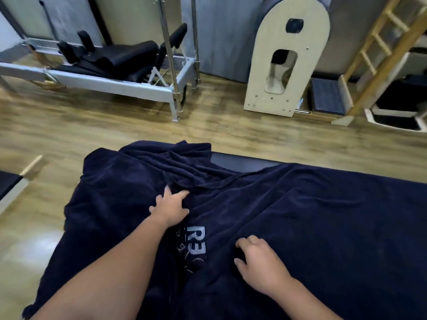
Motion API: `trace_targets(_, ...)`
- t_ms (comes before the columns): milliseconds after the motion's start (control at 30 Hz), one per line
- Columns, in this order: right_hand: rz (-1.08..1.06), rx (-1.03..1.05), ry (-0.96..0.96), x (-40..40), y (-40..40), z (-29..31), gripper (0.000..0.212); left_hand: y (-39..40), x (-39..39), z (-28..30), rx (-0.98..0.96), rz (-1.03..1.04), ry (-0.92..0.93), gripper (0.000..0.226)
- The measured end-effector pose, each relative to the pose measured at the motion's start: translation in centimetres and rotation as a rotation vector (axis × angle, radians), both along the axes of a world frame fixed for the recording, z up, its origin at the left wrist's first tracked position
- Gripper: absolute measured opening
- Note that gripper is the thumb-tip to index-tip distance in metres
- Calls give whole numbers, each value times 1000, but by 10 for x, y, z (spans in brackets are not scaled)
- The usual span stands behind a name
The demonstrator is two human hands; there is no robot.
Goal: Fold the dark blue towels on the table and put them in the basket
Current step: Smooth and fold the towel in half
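Dark blue towels [312, 215] lie spread and rumpled over the table [240, 160], hiding nearly all of it; only a grey strip of the far edge shows. One towel bears pale lettering [196, 241] near the middle. My left hand [169, 207] rests flat on the cloth, fingers apart, at a ridge of folds. Lower and to the right, my right hand [260, 262] presses on the towel with its fingers curled down into the fabric. Where one towel ends and another begins is unclear. No basket is in view.
Wooden floor surrounds the table. A metal-framed exercise bed with black pads [108, 65] stands at the back left. A pale wooden arched barrel [284, 61] and a wooden ladder frame [379, 54] stand at the back right. Part of a bench [13, 183] shows at left.
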State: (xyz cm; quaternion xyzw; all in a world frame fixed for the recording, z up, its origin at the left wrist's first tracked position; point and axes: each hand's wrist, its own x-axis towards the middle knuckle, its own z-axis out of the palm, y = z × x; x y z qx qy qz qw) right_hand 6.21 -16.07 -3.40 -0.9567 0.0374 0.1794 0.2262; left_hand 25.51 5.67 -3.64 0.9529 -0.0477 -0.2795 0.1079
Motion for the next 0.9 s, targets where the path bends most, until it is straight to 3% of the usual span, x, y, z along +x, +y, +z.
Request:
trace_targets(100, -29, -78, 28, 13, 29, 3, 46, -3, 27, -5, -48, -61, -87, 45)
trace_targets(200, -55, -151, 58, 24, 49, 6, 52, -2, 48, -2, -263, 22, -202, 45)
trace_targets(267, -58, -186, 83, 31, 59, 7, 54, 1, 70, 9, -393, 118, -241, 50)
trace_targets(367, -65, -203, 112, 41, 68, 8, 54, 4, 112, 34, -417, 113, -328, 58)
trace_targets(433, -76, -217, 115, 48, 74, 8, 55, 4, 139, 48, -420, 88, -357, 75)
trace_targets(500, -88, -212, 101, 51, 82, 7, 57, 8, 156, 53, -384, 65, -276, 94)
trace_targets(633, -83, -160, 23, 56, 105, 3, 53, 23, 152, 38, -173, 94, -81, 86)
trace_targets(800, 52, -50, -43, 61, 143, -6, 44, 39, 127, 8, -164, 254, -6, 64)
trace_targets(900, 62, 9, -58, 65, 170, -5, 45, 39, 124, 5, -359, 282, -60, 56)
